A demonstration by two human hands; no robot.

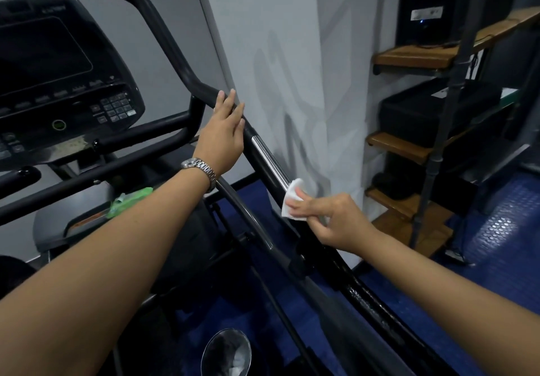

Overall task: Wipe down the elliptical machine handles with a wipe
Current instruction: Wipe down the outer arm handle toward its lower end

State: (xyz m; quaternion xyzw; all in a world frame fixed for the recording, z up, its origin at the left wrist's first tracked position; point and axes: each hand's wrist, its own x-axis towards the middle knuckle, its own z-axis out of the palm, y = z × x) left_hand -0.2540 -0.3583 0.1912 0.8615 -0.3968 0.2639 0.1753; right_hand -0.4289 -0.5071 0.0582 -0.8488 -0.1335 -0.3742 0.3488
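A black elliptical handle (163, 21) curves from the top left down to the right, with a chrome sensor strip (267, 157) partway down. My left hand (223, 131), a metal watch on its wrist, rests on the bar above the strip with straight fingers. My right hand (330, 220) pinches a folded white wipe (292, 200) against the handle just below the chrome strip.
The black console (58, 77) with a keypad fills the upper left. A green wipe packet (128, 201) lies on the machine's tray. A grey wall stands close behind the handle. Wooden shelves (409, 147) with dark equipment stand on the right, over a blue floor.
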